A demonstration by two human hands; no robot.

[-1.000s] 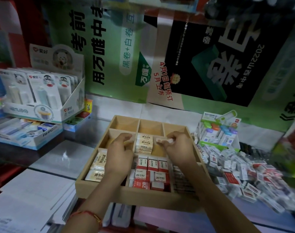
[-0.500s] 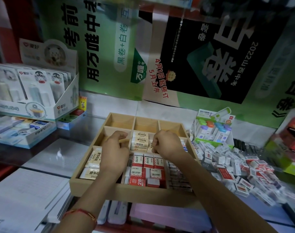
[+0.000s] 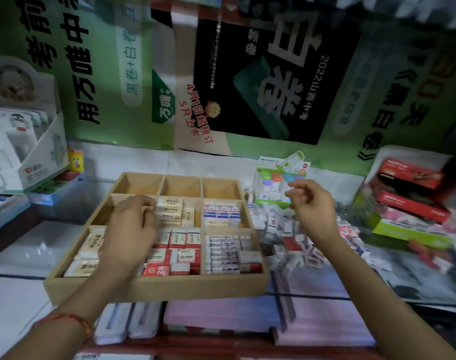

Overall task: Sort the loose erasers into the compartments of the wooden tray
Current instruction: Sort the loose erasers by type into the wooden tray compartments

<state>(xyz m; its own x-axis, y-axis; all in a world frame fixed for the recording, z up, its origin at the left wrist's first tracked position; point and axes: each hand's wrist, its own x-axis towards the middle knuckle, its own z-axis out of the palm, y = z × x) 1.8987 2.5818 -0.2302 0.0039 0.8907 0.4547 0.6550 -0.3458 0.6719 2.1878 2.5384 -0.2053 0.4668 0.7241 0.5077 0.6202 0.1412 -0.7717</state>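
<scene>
Tray (image 3: 156, 287) of pale, plain wood sat at centre, split by thin dividers into 3 rows of 3 compartments. The back row, at 12 o'clock, was bare. The mid row held cream erasers (image 3: 169, 209) in the centre cell and white ones w/ blue-and-red sleeves (image 3: 221, 211) at 3 o'clock. The front row held more cream blocks, red-and-white 2B erasers (image 3: 181, 242) and small dark-striped ones (image 3: 224, 253), lined up edge to edge.

Key relation: loose erasers (image 3: 310, 255) lay in a jumbled heap just outside the tray's wall at 3 o'clock, long axes pointing every way, some flat, some tipped. Right hand (image 3: 315, 206) hung above that heap, so it was the nearer hand by far. Its fingers were loosely curled, w/ nothing visible in them. Left hand (image 3: 130, 229) was over the tray, well apart from the right, bent fingertips at the 9 o'clock edge of the cream stack. Whether it gripped a block couldn't be told.

Likely next: a downward reach by the right hand, then turning one piece to match its row.

The erasers were small rectangular blocks in glossy paper sleeves, prob. firm and light. Green box (image 3: 272, 202) stood at 1 o'clock, red boxes (image 3: 411, 188) at 2 o'clock, pink pads (image 3: 221, 315) at 6 o'clock.
</scene>
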